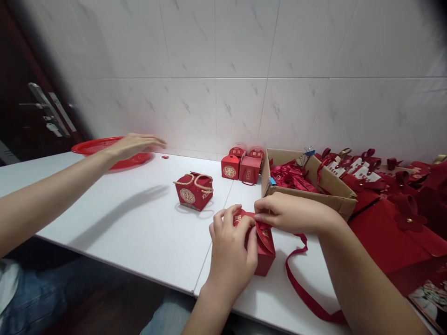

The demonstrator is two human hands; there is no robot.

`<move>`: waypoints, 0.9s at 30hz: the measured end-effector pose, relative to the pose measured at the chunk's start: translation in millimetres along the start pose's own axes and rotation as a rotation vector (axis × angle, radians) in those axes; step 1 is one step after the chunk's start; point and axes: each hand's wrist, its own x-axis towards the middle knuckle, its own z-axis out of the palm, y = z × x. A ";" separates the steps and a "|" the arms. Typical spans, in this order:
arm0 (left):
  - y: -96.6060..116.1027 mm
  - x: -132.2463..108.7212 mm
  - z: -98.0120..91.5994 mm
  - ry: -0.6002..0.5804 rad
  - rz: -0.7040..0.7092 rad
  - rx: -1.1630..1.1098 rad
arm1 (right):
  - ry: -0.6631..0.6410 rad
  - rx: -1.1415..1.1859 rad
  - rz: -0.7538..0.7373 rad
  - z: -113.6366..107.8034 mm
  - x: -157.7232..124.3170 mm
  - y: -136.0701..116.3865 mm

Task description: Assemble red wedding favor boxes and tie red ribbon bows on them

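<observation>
A small red gift box with gold characters on its curved top flaps stands on the white table in front of me. My left hand is wrapped over its left side and top, fingers bent against the flaps. At the top, the fingers of my right hand pinch a dark red ribbon where the flaps meet; the exact fingertip grip is partly hidden. The ribbon runs out from under my right hand and curves down the table to the right.
A co-worker's hand reaches over the table near a red mesh basket. A rope-handled red box stands mid-table. Small red boxes sit by the wall. A cardboard box holds ribbons; red bags crowd the right.
</observation>
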 end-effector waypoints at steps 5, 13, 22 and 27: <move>-1.5 0.8 -2.7 0.046 -0.029 -0.195 | 0.093 0.036 -0.018 -4.7 -6.5 -4.7; -5.3 2.8 -13.2 0.165 -0.098 -0.636 | 0.062 0.217 -0.235 -8.8 -7.3 -10.3; -14.0 3.6 -16.9 0.104 -0.132 -0.434 | 0.475 0.639 -0.256 -16.2 -21.5 -12.0; -17.5 3.6 -21.6 0.037 -0.102 -0.334 | 0.985 0.940 -0.311 -27.7 -51.5 -1.7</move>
